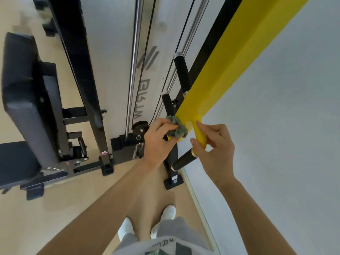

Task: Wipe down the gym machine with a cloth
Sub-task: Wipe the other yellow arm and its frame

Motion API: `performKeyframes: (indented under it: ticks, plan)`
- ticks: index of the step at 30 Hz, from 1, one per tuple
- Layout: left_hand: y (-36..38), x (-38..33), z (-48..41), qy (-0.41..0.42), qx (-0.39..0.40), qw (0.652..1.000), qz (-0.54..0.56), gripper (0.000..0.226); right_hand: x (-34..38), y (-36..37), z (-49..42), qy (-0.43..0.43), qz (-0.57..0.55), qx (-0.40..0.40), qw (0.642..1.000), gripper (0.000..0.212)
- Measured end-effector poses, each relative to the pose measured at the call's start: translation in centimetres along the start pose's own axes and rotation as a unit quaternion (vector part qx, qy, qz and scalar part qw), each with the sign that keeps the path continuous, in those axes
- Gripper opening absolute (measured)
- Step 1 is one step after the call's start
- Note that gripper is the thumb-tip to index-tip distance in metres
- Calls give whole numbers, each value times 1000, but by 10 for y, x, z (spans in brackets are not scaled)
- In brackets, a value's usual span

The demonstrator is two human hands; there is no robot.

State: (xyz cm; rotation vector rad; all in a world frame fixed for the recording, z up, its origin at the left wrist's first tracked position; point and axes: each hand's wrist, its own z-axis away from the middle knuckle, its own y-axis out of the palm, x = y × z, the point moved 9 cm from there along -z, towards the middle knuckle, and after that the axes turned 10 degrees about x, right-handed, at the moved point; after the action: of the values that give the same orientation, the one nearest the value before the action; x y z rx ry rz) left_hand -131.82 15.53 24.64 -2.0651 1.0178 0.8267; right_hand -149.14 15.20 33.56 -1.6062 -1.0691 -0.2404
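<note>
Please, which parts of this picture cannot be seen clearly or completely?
Head view: cloth, partly covered by the left hand gripping it.
Head view: yellow bar, upper end cut off by the top edge; lower tip partly behind the right hand holding it.
Head view: lettering on the white panel, blurred, unreadable.
Head view: bench, blurred, cut by the left edge.

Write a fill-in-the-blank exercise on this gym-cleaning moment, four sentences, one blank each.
1. The left hand grips a crumpled grey-green ____.
2. The cloth touches a machine beam coloured ____.
3. The right hand holds the beam's rounded end, beside a grip coloured ____.
4. The person's shoes are ____.
Missing words: cloth, yellow, black, white.
</note>
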Motion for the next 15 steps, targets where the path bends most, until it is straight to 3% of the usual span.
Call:
performKeyframes:
  ticks: [8, 15]
  plan:
    - [26, 51, 24, -100, 49, 994, -4, 37, -5, -4, -3, -2, 20, 7, 1000, 43]
    - [5, 7, 2, -47, -47, 997, 33, 39, -6, 2, -2, -2, 3, 4, 1000, 42]
